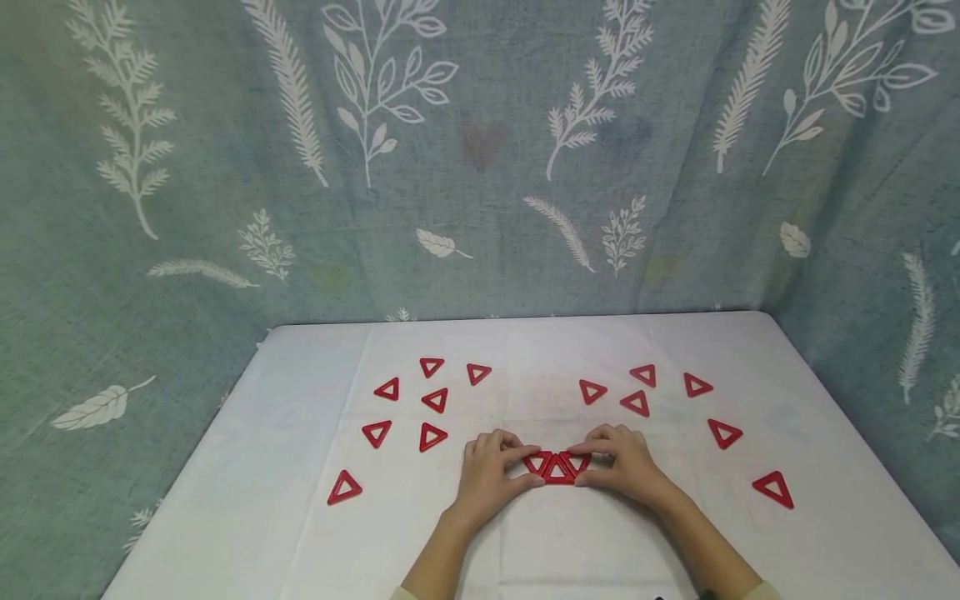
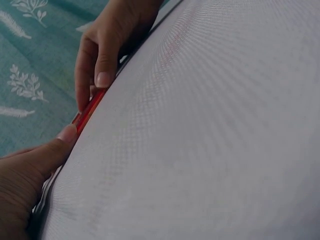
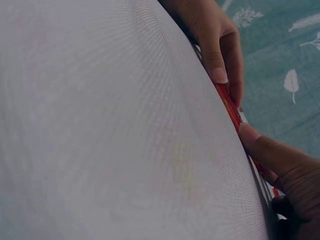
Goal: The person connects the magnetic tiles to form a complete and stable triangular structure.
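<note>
Three red triangle frames lie side by side on the white tabletop, forming a short row in the head view. The middle one (image 1: 558,481) points away from me, and its neighbours are turned the other way. My left hand (image 1: 487,471) pinches the left triangle (image 1: 542,454) between thumb and fingers. On the opposite side, my right hand (image 1: 626,467) pinches the right triangle (image 1: 583,467) in the same manner. Fingertips cover parts of both outer pieces. From the left wrist, the red row (image 2: 90,111) appears edge-on, flat on the cloth between both hands.
Several loose red triangles, including one near the front left (image 1: 345,498), are scattered left of the hands. Several more are spread to the right, with one (image 1: 786,490) nearest the right edge. A leaf-patterned green curtain (image 1: 480,250) hangs behind and beside the white-covered table (image 1: 562,542).
</note>
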Motion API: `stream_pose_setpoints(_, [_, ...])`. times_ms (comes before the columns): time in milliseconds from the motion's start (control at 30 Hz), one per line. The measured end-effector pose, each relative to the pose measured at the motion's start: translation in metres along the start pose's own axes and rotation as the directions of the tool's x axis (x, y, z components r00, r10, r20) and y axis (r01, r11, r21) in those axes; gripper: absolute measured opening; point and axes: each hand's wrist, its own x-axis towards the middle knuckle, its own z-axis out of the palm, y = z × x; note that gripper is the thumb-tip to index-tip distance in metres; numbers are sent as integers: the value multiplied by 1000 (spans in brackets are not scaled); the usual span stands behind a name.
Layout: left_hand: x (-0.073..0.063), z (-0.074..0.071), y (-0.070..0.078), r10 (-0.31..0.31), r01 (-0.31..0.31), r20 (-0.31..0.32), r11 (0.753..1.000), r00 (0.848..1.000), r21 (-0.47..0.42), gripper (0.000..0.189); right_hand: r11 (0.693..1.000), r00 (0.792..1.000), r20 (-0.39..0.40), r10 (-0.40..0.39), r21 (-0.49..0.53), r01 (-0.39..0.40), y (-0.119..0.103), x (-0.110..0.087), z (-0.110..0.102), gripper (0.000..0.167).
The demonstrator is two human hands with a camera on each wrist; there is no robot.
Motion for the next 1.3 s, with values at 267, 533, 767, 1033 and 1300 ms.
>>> stream_pose_setpoints(267, [1,0,1,-22,22,3,1000,1000,-19,40,998,999,-35,29,58,-26,2,-3,-3,43])
stream_pose_setpoints(533, [0,1,3,-21,19,-44,999,999,-41,40,975,988,-95,120,200,-99,7,-10,-11,41])
stream_pose_setpoints(767, [-1,1,0,3,-9,-112,998,994,-57,42,982,920,-362,151,162,-98,14,-16,-12,43])
stream_pose_setpoints(1033, [-1,1,-2,29,-39,-158,997,987,-60,42,970,811,-538,231,196,-146,23,-11,-17,42])
stream_pose_setpoints(1300, [-1,2,-5,29,-34,-133,999,991,-32,46,951,807,-504,308,179,-252,34,1,-20,49])
